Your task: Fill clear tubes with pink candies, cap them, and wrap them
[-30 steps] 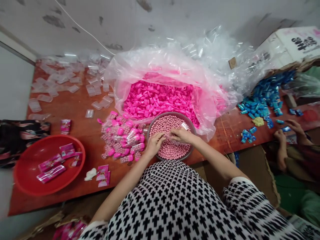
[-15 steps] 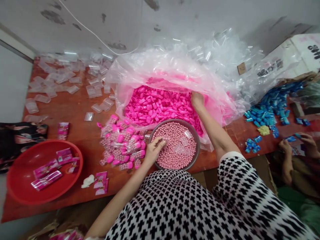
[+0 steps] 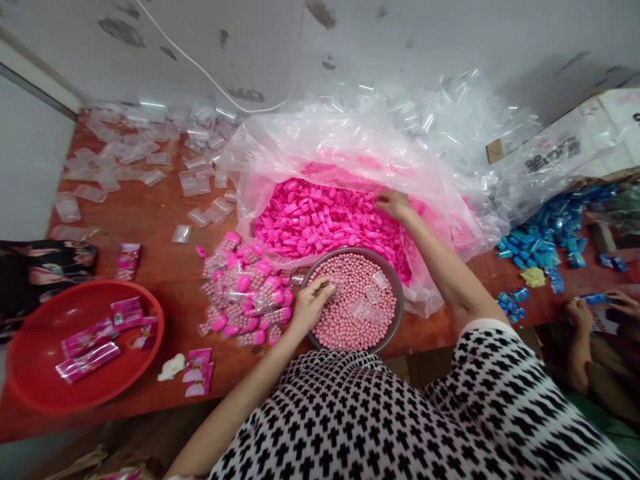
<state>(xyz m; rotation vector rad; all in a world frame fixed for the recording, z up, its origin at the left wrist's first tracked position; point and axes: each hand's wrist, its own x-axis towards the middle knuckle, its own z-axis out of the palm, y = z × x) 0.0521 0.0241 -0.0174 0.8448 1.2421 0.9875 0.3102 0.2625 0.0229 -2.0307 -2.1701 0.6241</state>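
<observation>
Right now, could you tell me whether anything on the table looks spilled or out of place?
A few clear cases lie on the beads in the bowl, and empty cases are strewn over the table at far left. Nothing looks damaged.

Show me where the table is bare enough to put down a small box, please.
Bare wood lies between the red basin and the pile of filled containers, and in a narrower strip between the bag of pink caps and the blue pieces. The far left corner is crowded with clear empty containers.
</observation>
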